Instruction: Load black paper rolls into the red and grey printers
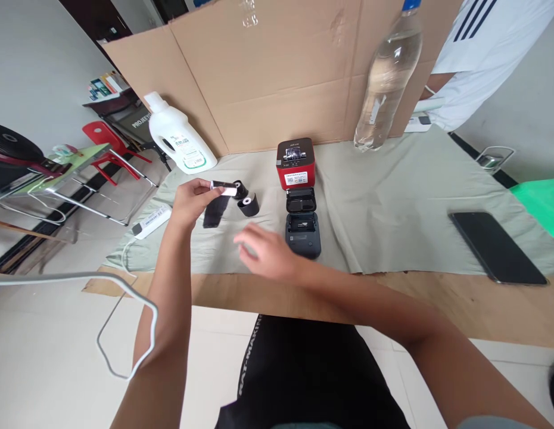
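Note:
My left hand point(194, 201) pinches a small white and black roll point(225, 189) between thumb and fingers. A black strip point(215, 212) lies just below it on the cloth; I cannot tell whether the two are joined. Close by stand two small black rolls point(248, 206) with white cores. My right hand point(267, 253), a little blurred, hovers over the front of the cloth with fingers loosely bent, thumb apart and nothing seen in them. To its right sits a small dark label printer point(302, 238) with its lid raised. The lid reaches towards a red box point(296, 164) behind it.
A white detergent bottle point(181, 137) and a tall water bottle point(388, 83) stand before a cardboard screen point(268, 77). A black phone point(498, 247) lies far right on the cloth. A white power strip point(152, 222) rests at the left edge, its cable hanging. Beyond the screen stands a person in white.

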A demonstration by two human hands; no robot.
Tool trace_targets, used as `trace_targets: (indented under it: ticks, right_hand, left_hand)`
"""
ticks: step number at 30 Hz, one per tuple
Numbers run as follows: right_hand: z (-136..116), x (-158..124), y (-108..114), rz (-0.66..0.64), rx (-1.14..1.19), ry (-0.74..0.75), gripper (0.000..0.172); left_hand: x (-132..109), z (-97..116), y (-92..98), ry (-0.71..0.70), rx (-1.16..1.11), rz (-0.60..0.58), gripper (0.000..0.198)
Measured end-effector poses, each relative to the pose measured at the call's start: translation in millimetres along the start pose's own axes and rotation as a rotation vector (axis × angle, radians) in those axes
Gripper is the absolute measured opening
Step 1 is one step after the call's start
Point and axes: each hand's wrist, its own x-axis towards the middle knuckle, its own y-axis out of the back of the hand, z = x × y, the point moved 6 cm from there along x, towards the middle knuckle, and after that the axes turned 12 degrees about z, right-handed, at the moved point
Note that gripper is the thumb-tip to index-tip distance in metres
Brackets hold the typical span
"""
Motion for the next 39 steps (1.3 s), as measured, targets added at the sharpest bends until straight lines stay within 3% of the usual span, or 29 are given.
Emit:
trace_targets:
  ticks: [2, 4, 7, 13, 22, 28, 32, 34, 39]
  right_hand:
    - [14, 28, 39, 0.122, -0.055, -0.070, 0.023]
    - [25, 49, 73, 0.148, -0.107, -0.090, 0.025]
    - [35, 61, 100, -0.019, -0.167, -0.088, 0.026]
    - [38, 52, 116, -0.280, -0.394, -0.120, 0.012]
    - [40, 42, 109, -0.458, -0.646, -0.153, 0.011]
    - [68, 39, 108, -0.539, -0.653, -0.251, 0.012]
    - [84, 35, 105, -0.590, -0.672, -0.315, 0.010]
    - [87, 34, 102, -0.589, -0.671, -0.313, 0.010]
    - [85, 30, 88, -0.562, -0.723, -0.285, 0.015]
  left_hand:
    - [-18, 14, -6.2, 0.035, -0.221, -0.041, 0.040]
    - [-39, 26, -22.0, 0.070, -0.365, -0.110, 0.043]
    - [-71, 37, -55.6, 0.133, -0.489, -0.232, 0.046]
    - [-104, 33, -105.5, 0.229, -0.575, -0.349, 0.042]
    - [-128, 19, -124.1, 0.330, -0.561, -0.436, 0.050]
    - [-121, 15, -109.3, 0.125, -0.589, -0.184, 0.044]
    - [-123, 14, -101.9, 0.010, -0.536, -0.138, 0.035]
    - [-128, 20, -101.1, -0.128, -0.462, -0.204, 0.032]
    - [-155, 41, -110.6, -0.575, -0.390, -0.572, 0.039]
